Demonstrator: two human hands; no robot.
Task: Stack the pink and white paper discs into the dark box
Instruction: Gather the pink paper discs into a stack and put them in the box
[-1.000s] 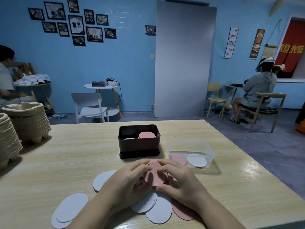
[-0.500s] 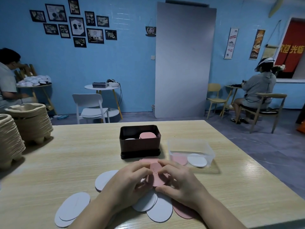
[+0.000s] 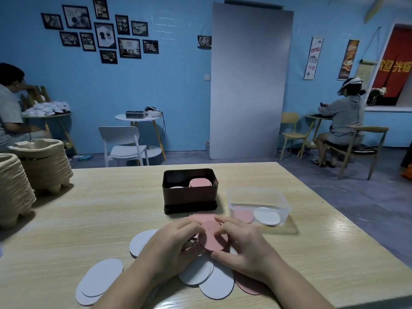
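Gripping one round pink paper disc (image 3: 213,238) between them, the left hand (image 3: 172,248) and right hand (image 3: 244,246) curl fingertips around its edges. Just beyond stands the dark rectangular tin box (image 3: 190,192), pink discs stacked inside.

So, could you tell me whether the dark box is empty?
Not empty: the dark box holds a pink disc stack on the right and white discs, lower, on the left.

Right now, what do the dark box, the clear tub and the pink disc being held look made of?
Dark box: probably painted tin or hard plastic; it has smooth dark brown walls, a faint sheen and a stepped base.
Clear tub: thin plastic, glossy; the discs inside show through its wall.
Pink disc: paper or card, matte; it has a thin edge and a faint pressed line across its face.
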